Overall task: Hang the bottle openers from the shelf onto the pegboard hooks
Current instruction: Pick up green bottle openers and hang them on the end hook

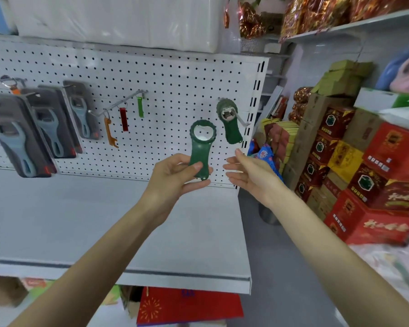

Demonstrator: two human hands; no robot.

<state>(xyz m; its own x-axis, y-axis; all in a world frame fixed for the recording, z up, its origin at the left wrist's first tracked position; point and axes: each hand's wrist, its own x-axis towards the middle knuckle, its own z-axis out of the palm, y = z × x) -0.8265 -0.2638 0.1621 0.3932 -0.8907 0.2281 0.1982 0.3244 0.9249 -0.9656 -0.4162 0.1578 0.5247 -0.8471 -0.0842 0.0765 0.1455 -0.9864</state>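
Note:
My left hand (175, 175) grips the handle of a dark green bottle opener (200, 147), holding it upright with its ring end up in front of the white pegboard (175, 74). A second green bottle opener (229, 123) hangs on a metal hook (242, 120) at the board's right side, just above and right of the held one. My right hand (248, 171) hovers with relaxed fingers beside the held opener, touching nothing. Small orange, red and green openers (124, 119) hang on a middle hook.
Packaged grey-and-blue openers (33, 128) hang on hooks at the left. The grey shelf (80, 220) runs below the pegboard. Red and brown boxes (364, 166) are stacked at the right. White bundles (116, 17) sit above the board.

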